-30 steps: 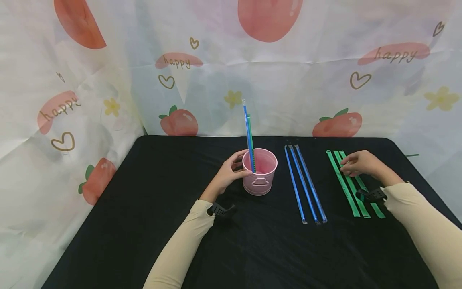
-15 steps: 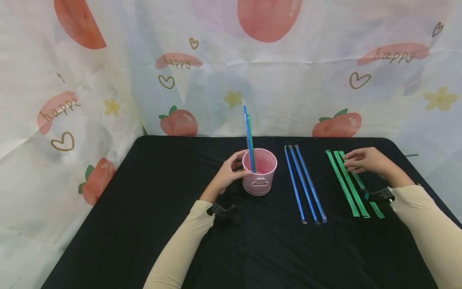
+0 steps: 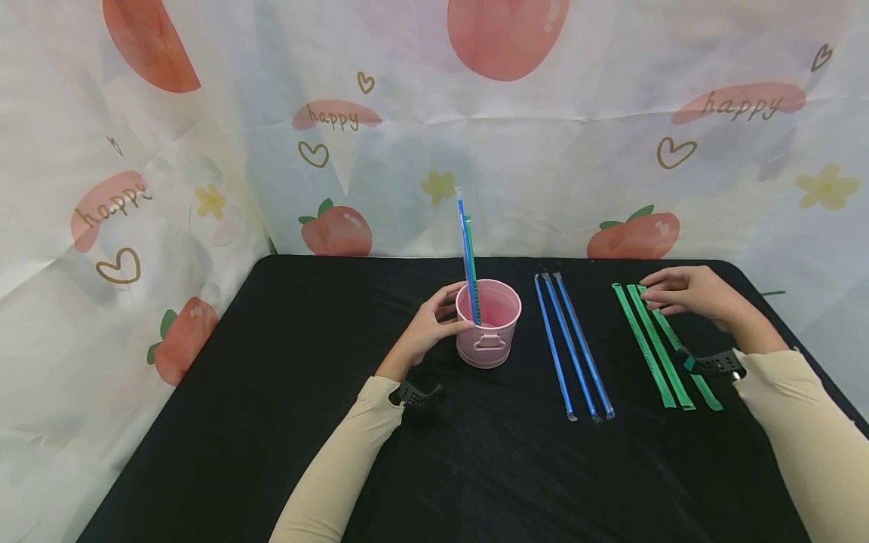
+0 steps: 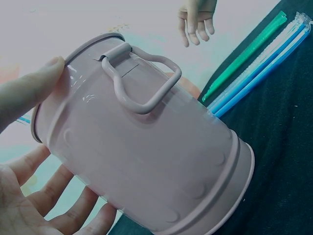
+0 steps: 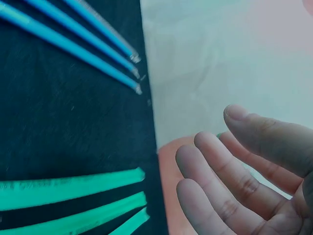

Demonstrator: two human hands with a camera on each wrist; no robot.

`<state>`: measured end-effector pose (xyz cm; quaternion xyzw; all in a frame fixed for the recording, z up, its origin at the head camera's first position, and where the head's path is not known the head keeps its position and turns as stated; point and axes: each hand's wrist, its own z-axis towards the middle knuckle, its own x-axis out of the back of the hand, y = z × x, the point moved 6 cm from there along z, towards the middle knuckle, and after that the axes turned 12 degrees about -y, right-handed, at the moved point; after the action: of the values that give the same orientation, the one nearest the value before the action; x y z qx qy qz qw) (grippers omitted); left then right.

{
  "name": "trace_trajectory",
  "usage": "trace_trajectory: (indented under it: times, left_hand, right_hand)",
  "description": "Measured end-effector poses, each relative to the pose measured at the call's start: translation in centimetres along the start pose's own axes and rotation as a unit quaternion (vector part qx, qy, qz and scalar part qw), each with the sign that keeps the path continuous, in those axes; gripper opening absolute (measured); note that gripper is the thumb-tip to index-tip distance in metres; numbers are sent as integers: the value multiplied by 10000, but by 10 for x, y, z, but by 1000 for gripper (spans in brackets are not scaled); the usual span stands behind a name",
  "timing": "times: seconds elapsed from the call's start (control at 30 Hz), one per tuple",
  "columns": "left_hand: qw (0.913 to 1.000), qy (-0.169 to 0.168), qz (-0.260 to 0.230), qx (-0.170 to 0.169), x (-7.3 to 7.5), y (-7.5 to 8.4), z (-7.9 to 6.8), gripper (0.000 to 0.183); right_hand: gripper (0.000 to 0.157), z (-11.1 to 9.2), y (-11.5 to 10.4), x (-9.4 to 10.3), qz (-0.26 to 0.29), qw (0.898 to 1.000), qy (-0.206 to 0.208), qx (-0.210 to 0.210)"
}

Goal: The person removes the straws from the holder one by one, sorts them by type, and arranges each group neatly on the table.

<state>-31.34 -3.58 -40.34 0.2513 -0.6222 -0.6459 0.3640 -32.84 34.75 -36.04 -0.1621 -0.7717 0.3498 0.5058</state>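
My left hand (image 3: 431, 320) grips the left side of a small pink bucket (image 3: 505, 339), its thumb at the rim. In the left wrist view the bucket (image 4: 146, 147) fills the middle, its wire-like handle facing me. A blue wrapped straw (image 3: 467, 249) and a green wrapped straw (image 3: 474, 256) stand in it, leaning left. My right hand (image 3: 699, 292) hovers near the far ends of three green wrapped straws (image 3: 661, 347) lying on the table. In the right wrist view its loosely bent fingers (image 5: 230, 166) hold nothing and are apart from the straws.
Three blue straws in clear wrappers (image 3: 570, 343) lie side by side between the bucket and the green ones. A black cloth (image 3: 462, 467) covers the table. Behind it hangs a pale printed curtain (image 3: 529, 173), close to the table's far edge.
My right hand has shifted slightly right and then away toward the table's far edge, above the green straws. The left hand, the bucket and the straws have stayed in place.
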Motion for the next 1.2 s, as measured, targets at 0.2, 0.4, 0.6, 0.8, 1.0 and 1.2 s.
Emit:
trace_trajectory:
  times: [0.2,0.4,0.6,0.8,1.0,1.2]
  left_hand:
    - [10000,-60,39,-27,-5,19,-8,65]
    - [10000,-18,-40,25,-2,7,-3,65]
    - [10000,-1,-51,40,2,-4,2,66]
    - [10000,-5,-39,-33,1,-5,2,66]
    - [9999,75,44,-83,2,-6,1,65]
    - [9999,79,99,-114,2,-7,1,64]
  right_hand:
    - [45,1,-17,-1,-84,9998,49,149]
    - [43,4,-35,-5,-304,9989,150,326]
    - [43,9,-48,-7,-190,9986,116,482]
    - [40,13,-65,-9,-60,9965,122,820]
    - [38,17,-83,-15,55,9943,114,1058]
    - [38,24,-98,-21,192,9949,241,966]
